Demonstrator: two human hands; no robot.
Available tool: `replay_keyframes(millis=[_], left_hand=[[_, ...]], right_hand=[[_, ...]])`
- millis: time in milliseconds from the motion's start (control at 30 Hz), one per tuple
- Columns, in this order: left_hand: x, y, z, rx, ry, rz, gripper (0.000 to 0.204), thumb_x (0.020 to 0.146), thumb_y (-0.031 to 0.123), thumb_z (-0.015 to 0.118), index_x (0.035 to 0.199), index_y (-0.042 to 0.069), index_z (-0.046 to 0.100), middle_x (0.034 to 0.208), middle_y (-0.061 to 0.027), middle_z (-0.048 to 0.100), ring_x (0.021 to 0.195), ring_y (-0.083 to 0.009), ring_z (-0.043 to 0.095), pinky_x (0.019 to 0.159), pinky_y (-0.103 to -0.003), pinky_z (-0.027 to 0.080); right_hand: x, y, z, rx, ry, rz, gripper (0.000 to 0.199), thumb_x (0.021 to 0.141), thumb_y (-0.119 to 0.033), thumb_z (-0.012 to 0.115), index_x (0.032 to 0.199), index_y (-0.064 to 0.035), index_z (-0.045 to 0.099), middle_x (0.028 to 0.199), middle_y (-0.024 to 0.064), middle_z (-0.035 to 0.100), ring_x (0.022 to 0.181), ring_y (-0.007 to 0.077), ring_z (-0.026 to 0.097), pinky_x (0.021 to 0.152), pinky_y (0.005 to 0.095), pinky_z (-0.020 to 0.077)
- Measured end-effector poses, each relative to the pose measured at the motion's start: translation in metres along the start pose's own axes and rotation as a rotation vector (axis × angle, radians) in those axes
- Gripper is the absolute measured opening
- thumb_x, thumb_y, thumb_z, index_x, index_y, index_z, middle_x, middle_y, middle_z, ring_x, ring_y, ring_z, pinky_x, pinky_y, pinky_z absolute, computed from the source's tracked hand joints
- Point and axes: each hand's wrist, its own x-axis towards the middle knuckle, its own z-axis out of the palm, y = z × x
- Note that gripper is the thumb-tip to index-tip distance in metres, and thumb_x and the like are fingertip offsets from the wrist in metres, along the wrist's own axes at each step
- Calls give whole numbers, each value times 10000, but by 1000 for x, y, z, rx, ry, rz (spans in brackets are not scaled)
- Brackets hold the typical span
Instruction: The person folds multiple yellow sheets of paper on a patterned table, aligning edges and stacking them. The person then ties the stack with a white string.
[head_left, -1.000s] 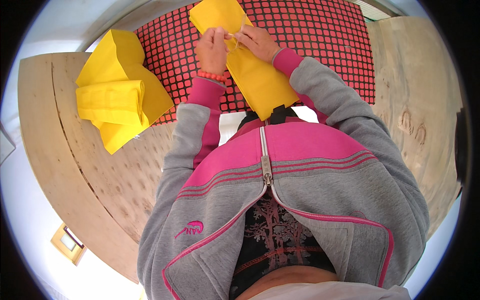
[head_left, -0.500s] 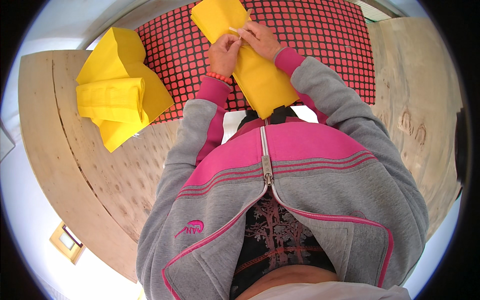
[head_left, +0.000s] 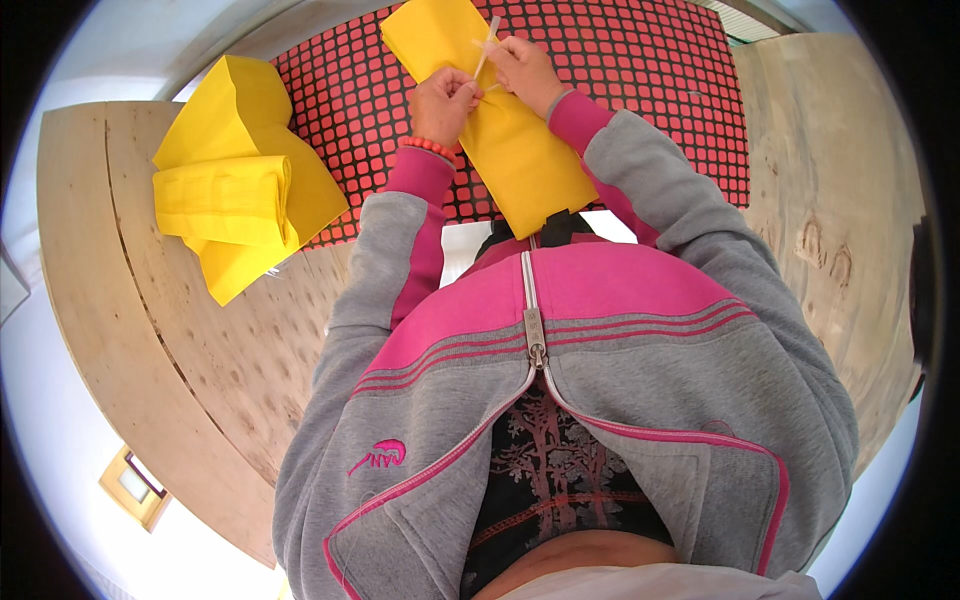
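Observation:
A long folded bundle of yellow cloth-like material (head_left: 535, 165) lies at a slant on the red-and-black checked mat, its near end reaching the table's front edge. A thin whitish strip (head_left: 486, 52) crosses over its middle, where the bundle is drawn in. My left hand (head_left: 443, 106), with a red bead bracelet at the wrist, pinches the strip at the bundle's left side. At the right side, the fingers of my right hand (head_left: 526, 72) are closed on another part of the strip. Whether the strip is knotted is too small to tell.
To the left, more folded yellow material (head_left: 225, 200) lies partly on the checked mat (head_left: 640, 100) and partly on the wooden tabletop (head_left: 240, 330). Bare plywood (head_left: 820, 150) extends on the right. White bits show beneath the left pile's near edge.
My right hand has drawn slightly up and away from the left, and more of the strip shows between them. My left hand has shifted a little left. The bundle stays in place.

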Motion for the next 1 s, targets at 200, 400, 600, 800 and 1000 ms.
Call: replay_keyframes(millis=[200,400,600,800,1000], left_hand=[[1,6,-3,90,-13,10,41,873,30,652,888,-7,642,760,-53,692,664,-94,659,615,-225,531],[-3,12,-3,96,-63,42,89,879,21,677,960,-11,661,805,-54,700,728,-103,672,666,-217,545],[-9,12,-5,192,-22,104,139,853,57,690,978,-2,704,817,-71,722,727,-128,690,679,-260,555],[-11,8,0,224,63,116,98,877,49,671,945,-19,690,784,-18,687,702,-83,635,666,-239,529],[-11,4,-4,168,1,169,61,887,41,653,901,-18,649,794,-49,697,720,-99,667,672,-234,539]], right_hand=[[-16,-29,6,349,75,222,312,960,-324,599,829,-42,574,707,30,612,569,85,556,562,219,475],[-16,-47,11,147,-17,24,279,970,-300,604,876,-39,573,753,40,643,643,89,624,588,222,499],[-14,-48,26,33,-19,-118,272,936,-269,635,858,-9,612,739,60,667,650,126,672,560,274,510],[-18,-57,20,-320,-84,-345,252,915,-277,621,903,-26,640,786,94,676,688,202,679,649,339,516],[-8,-48,-6,-302,-107,-265,220,929,-262,552,965,-64,642,826,114,672,799,265,673,709,376,517]])
